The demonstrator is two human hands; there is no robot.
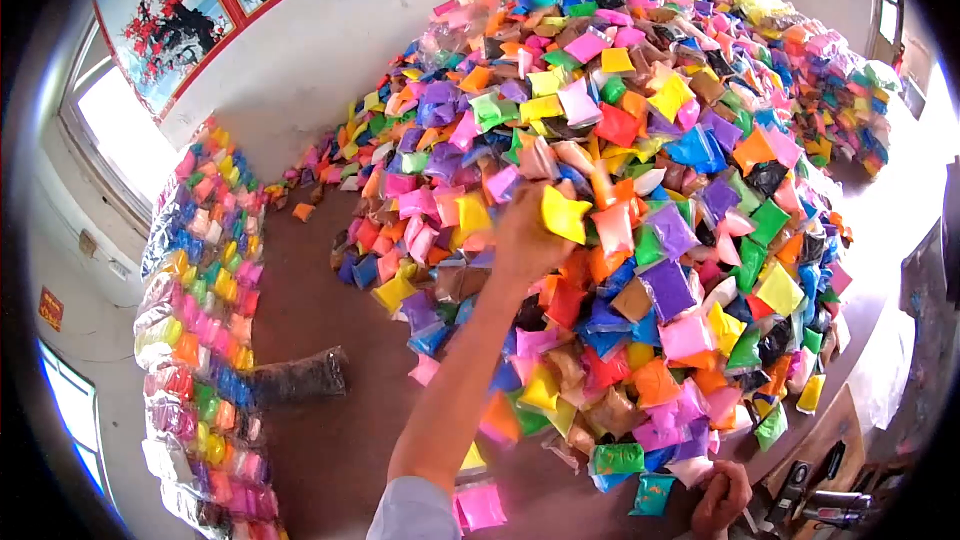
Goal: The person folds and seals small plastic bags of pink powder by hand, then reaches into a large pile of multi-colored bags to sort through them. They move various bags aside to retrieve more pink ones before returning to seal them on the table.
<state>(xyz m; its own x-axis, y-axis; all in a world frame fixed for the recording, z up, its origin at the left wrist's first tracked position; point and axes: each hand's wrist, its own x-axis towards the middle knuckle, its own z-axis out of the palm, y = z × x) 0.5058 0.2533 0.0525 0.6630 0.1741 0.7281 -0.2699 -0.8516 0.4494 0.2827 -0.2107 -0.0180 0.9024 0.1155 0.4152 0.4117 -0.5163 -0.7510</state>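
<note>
Head view: the yellow packet lies against the right side of the left hand, among the heap and well in from the near edge of the table. It looks almost square, so no clear long axis shows. The left hand is plainly nearer; its fingers seem bent, though blur means I cannot tell whether they grip the packet. Near the table's near edge, the right hand curls beside a pale pink packet, its hold unclear.
</note>
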